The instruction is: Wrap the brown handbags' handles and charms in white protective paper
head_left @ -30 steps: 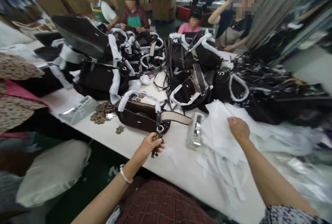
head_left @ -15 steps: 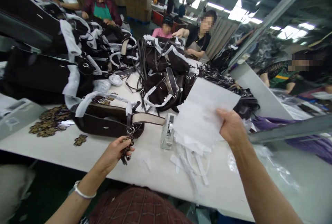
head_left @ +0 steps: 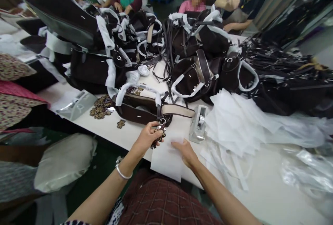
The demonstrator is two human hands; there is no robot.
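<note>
In the head view, the left hand (head_left: 147,136) pinched a dangling brown-and-tan patterned charm (head_left: 159,135), its thumb pressed against the fingers; the charm's long axis ran down and towards the wearer from a silvery metal ring (head_left: 162,121) just beyond the fingertips, at the near right end of a dark brown handbag (head_left: 130,115) with white-wrapped handles. The right hand (head_left: 186,152) was at the right edge of a thin white rectangular sheet (head_left: 166,165), its index finger pointing left across it; blur hid whether those fingers gripped the sheet or only touched it. The sheet lay just below and right of the left fingers, its long axis running towards the wearer, its near end past the edge of the white bench (head_left: 281,186). A grey tape dispenser (head_left: 197,129) stood beyond the right fingers, nearer to them than to the left.
</note>
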